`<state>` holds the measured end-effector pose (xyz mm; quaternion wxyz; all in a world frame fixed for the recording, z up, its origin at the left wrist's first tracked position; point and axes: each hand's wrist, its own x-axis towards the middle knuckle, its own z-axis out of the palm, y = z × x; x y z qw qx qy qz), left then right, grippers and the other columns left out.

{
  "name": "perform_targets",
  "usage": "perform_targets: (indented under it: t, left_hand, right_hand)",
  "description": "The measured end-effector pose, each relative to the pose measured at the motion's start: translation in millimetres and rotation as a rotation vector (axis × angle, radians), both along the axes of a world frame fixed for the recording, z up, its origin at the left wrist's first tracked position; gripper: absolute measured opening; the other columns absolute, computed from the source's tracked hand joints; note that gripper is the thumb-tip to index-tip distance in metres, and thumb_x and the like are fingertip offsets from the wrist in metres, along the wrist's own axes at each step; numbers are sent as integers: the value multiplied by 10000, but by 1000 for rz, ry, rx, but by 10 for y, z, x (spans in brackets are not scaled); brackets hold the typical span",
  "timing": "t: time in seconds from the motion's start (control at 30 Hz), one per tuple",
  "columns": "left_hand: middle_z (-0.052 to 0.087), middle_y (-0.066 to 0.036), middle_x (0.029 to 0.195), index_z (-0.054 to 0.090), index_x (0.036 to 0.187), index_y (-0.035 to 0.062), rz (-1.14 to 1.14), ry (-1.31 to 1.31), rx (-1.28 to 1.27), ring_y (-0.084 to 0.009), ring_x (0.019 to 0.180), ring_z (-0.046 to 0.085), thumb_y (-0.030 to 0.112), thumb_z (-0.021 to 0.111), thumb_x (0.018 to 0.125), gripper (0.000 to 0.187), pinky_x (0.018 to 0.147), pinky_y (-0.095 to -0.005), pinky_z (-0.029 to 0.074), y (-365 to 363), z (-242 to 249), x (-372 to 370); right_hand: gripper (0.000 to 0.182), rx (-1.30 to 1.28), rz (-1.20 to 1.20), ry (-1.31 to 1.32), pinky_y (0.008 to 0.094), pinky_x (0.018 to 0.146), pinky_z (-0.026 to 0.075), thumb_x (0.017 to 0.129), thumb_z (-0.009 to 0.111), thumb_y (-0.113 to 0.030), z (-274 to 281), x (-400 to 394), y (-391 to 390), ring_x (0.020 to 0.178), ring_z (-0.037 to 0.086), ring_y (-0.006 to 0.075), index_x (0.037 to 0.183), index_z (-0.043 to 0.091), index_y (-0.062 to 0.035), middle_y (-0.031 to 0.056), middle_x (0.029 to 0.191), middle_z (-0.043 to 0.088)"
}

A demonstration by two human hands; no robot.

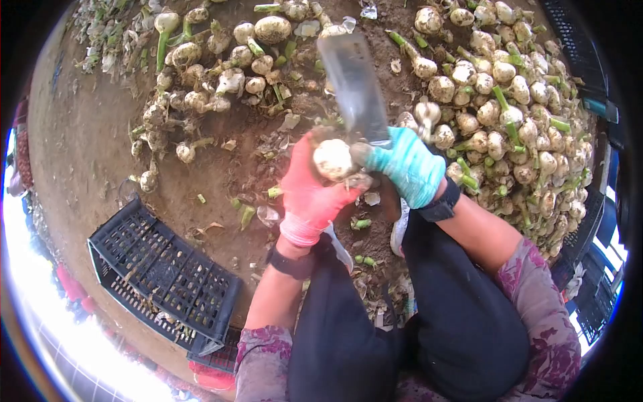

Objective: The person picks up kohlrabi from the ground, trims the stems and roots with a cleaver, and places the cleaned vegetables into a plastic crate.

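My left hand, in a pink glove, is wrapped round a whitish garlic bulb held in front of my knees. Right beside it, my right hand, in a teal striped glove, grips a knife with a broad blade. The blade points up and away from me, slightly blurred, and the handle is mostly hidden by my fingers. The gloved thumb of my right hand is close to the bulb; whether they touch is unclear.
A big heap of garlic bulbs covers the ground at the right. More bulbs with stems lie at the upper left. A black plastic crate sits at the lower left. Cut stems and peelings are scattered near my feet.
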<state>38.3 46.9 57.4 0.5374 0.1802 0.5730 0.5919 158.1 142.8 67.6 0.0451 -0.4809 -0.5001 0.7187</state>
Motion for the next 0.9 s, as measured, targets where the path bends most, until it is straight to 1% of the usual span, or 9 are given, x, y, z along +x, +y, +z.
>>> perform_targets:
  t: [0.1, 0.17, 0.2, 0.37, 0.43, 0.57, 0.7, 0.8, 0.9]
  left_hand:
    - [560, -62, 949, 419, 1104, 43, -72, 214, -39, -161, 868, 556, 138, 700, 693, 507, 773, -267, 464, -116, -227, -22]
    - [513, -90, 964, 373, 1151, 24, 365, -1242, -53, -175, 852, 547, 236, 613, 784, 487, 739, -270, 479, 24, -393, -180]
    - [543, -95, 1001, 426, 1091, 34, 206, -346, -137, -197, 913, 546, 422, 476, 833, 469, 799, -340, 457, -234, -273, -128]
    - [573, -111, 932, 469, 1050, -28, 212, -508, -152, -172, 816, 575, 112, 556, 789, 309, 707, -277, 479, -114, -58, -78]
    - [589, -57, 815, 550, 927, -6, 78, -55, -246, -124, 690, 563, 32, 544, 775, 157, 618, -202, 440, -71, -42, -118]
    - [604, -55, 793, 559, 894, -16, -162, 658, -86, -103, 697, 548, 20, 585, 736, 164, 628, -213, 432, -214, -204, -245]
    - [584, -7, 768, 587, 904, -11, 27, 416, -147, -77, 664, 516, 30, 554, 760, 153, 614, -214, 421, -84, 13, -299]
    - [567, -109, 961, 468, 1107, 4, -9, 42, 31, -131, 830, 545, 80, 608, 756, 385, 731, -251, 447, 172, 303, -183]
    - [565, -83, 963, 459, 1131, 21, -181, 399, 66, -139, 783, 547, 103, 604, 759, 408, 713, -267, 454, 352, 314, -400]
  right_hand:
    - [278, -264, -68, 123, 240, 619, 447, 711, 676, -184, 31, -67, -48, 698, 550, 68, 906, 606, 1, 34, 752, 628]
    - [296, 81, -24, 83, 238, 637, 449, 694, 688, -175, 134, -114, -86, 727, 556, 71, 927, 606, -12, 43, 785, 632]
    - [309, 100, 111, 16, 236, 656, 451, 670, 701, -153, 222, -101, -32, 730, 557, 72, 945, 611, -44, 51, 798, 633]
    - [321, 208, 219, 3, 276, 650, 458, 640, 713, -164, 52, 2, -5, 718, 596, 158, 922, 603, -55, 96, 803, 618]
    - [305, 782, 242, -74, 323, 633, 461, 636, 699, -183, 1, 11, -15, 725, 593, 248, 897, 600, -60, 123, 804, 593]
    - [201, 989, 496, -90, 358, 606, 455, 638, 625, -132, -46, 11, 25, 692, 565, 302, 824, 589, -65, 140, 765, 566]
    - [176, 763, 511, -427, 356, 563, 455, 660, 644, -171, -541, 234, 120, 619, 563, 320, 764, 577, -46, 163, 648, 567]
    - [225, 330, -105, -309, 284, 498, 422, 669, 699, -198, -449, 267, 189, 506, 508, 141, 759, 583, -27, 50, 594, 584]
    - [209, 291, -196, -171, 234, 505, 395, 693, 682, -153, -393, 236, 218, 552, 459, 47, 820, 593, -13, -13, 651, 572]
